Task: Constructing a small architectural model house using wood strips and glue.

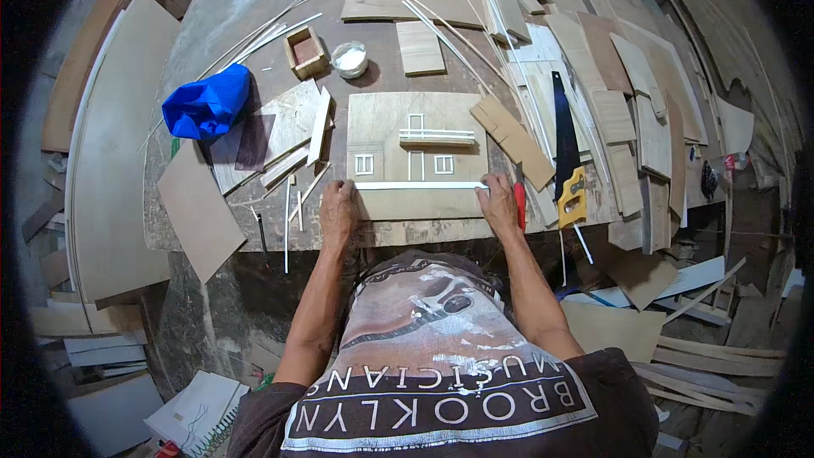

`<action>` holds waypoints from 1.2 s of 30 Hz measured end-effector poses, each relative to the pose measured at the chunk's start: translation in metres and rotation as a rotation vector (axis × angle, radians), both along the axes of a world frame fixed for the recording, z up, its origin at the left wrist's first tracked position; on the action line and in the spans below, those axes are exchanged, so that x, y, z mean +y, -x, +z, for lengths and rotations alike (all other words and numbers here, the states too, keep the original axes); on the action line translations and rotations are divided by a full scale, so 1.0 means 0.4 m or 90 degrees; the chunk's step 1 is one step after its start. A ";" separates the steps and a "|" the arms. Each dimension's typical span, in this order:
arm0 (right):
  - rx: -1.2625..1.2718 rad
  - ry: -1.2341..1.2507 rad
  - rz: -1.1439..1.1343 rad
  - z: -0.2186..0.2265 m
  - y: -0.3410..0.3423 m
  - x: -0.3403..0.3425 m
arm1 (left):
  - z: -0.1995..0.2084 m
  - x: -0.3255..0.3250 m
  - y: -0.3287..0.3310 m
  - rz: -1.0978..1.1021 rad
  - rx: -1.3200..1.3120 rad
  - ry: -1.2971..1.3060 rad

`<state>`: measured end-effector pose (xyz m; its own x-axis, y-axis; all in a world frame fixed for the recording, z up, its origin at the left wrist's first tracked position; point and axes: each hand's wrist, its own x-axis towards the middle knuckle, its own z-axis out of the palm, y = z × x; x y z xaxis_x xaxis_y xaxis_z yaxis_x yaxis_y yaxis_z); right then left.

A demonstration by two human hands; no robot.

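A plywood panel (424, 203) lies before me, bearing a small house front with white-framed windows (443, 164), a door outline (416, 166) and a jutting balcony (437, 138). Straight across it, below the door, runs a thin white strip (420, 186). My left hand (337, 210) has its fingers closed at the strip's left end, by the panel's left edge. At the opposite end, my right hand (500, 206) pinches the strip between thumb and fingers. Beside that hand lies a red-handled tool (520, 203), its blade partly hidden.
A handsaw (565, 148) with a yellow handle lies to the right, near stacked boards (653, 127). Beyond the panel stand a wooden box (306, 52) and a tub of white paste (349, 59). Blue cloth (206, 102) and offcuts (288, 119) lie left.
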<state>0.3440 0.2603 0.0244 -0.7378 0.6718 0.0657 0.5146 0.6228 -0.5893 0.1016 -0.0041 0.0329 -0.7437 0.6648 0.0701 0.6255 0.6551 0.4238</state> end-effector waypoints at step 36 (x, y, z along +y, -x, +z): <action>0.122 0.066 0.001 -0.076 -0.038 0.046 | -0.015 0.015 0.033 0.059 -0.095 -0.097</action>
<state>0.3591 0.2788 -0.0058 -0.7196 0.6811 0.1351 0.3861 0.5541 -0.7375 0.0884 0.0019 0.0268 -0.8109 0.5831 0.0489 0.4885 0.6286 0.6052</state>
